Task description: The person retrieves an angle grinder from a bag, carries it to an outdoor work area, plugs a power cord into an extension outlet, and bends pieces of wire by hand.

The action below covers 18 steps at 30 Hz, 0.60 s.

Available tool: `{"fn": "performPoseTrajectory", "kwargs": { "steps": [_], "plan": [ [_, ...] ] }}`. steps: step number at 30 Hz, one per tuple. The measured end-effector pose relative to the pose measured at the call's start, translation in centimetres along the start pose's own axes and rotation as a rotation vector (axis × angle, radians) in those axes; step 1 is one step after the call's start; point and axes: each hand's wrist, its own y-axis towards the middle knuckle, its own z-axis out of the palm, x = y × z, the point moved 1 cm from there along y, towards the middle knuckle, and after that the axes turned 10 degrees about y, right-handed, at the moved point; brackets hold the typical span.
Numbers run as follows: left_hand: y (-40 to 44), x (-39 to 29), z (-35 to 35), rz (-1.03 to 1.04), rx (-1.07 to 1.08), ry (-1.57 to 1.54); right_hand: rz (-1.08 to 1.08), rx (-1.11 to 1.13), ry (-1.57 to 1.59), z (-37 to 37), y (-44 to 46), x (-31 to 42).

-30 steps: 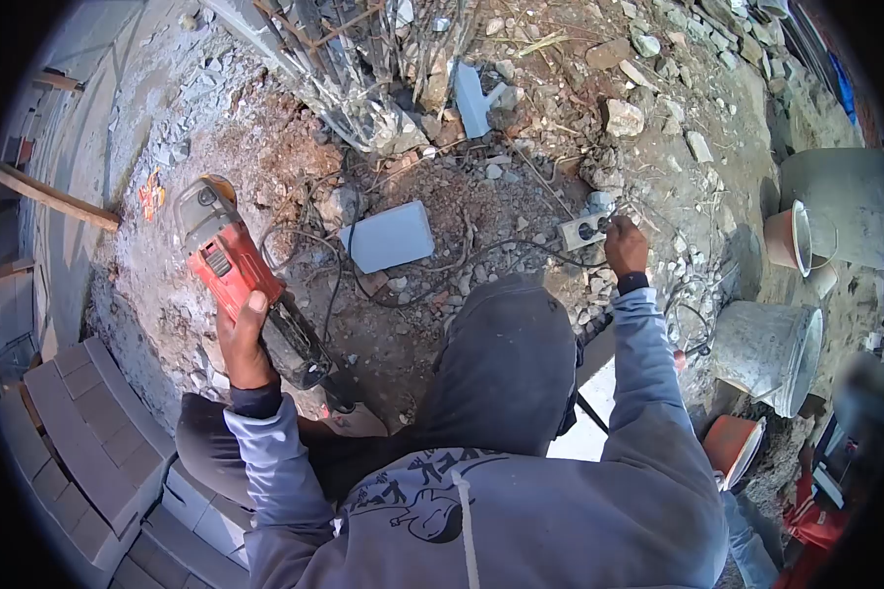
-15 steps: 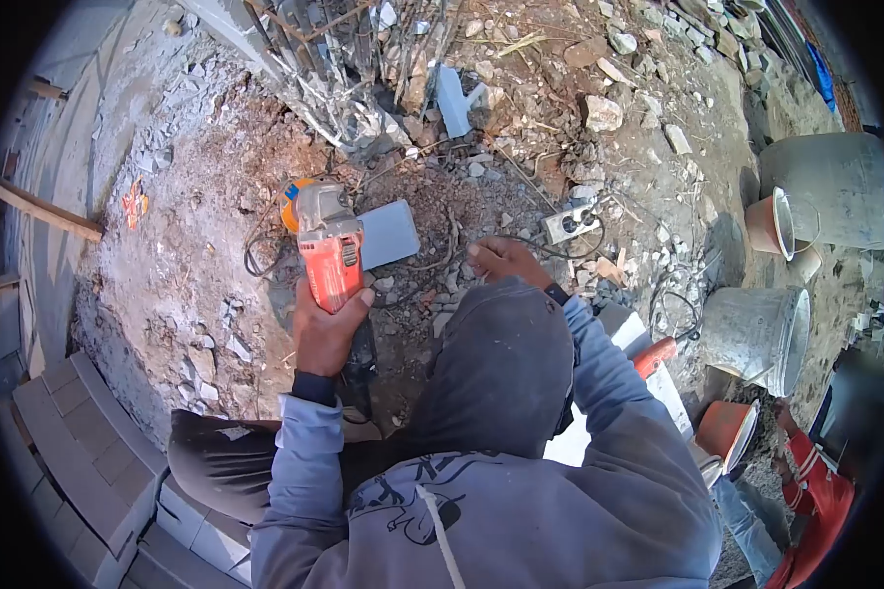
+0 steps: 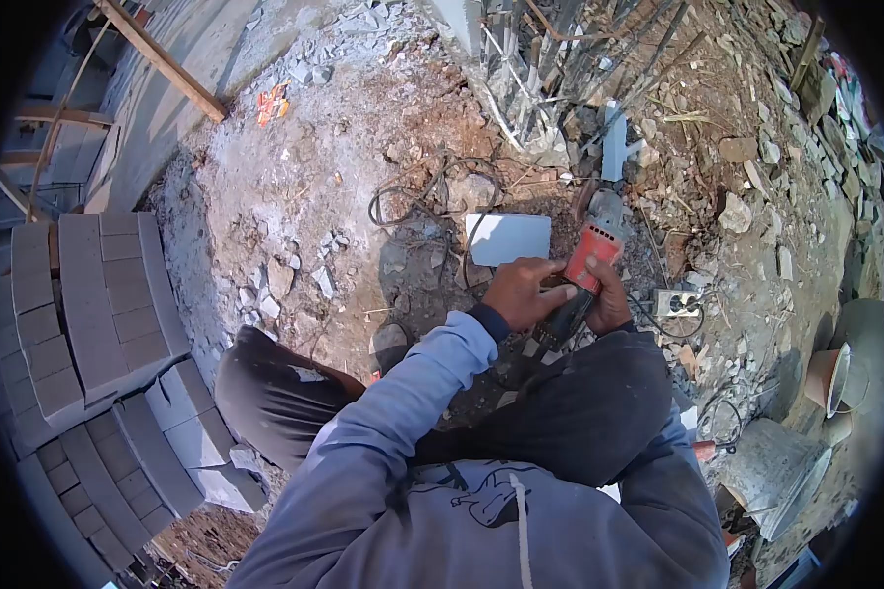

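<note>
A red and black angle grinder is held over the ground, its grey head pointing away from me. My right hand is wrapped round the red body from the right side. At the left of the body, my left hand has its fingers closed against the grinder. A pale flat tile lies on the dirt just left of the tool. To the right rests a white power socket strip with a plug in it. Beyond the grinder a light blue-grey piece stands near the rods.
Metal rods rise from rubble ahead. A black cable loops over the dirt. Stacked blocks stand at left, wooden planks at upper left. Buckets and an orange-rimmed pail are at right.
The grinder has moved right, past the tile, and both hands now meet on it. My right hand, earlier at the socket strip, has come to the tool. The view has swung left.
</note>
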Motion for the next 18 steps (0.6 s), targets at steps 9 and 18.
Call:
{"fn": "performPoseTrajectory", "kwargs": {
  "steps": [9, 18],
  "plan": [
    [3.2, 17.6, -6.7, -0.606, -0.356, 0.718, -0.144, -0.27, -0.231, -5.6, -3.1, -0.1],
    [3.5, 24.0, -4.5, -0.691, 0.028, 0.703, -0.093, -0.426, -0.508, -8.5, -7.0, 2.0]
  ]
}}
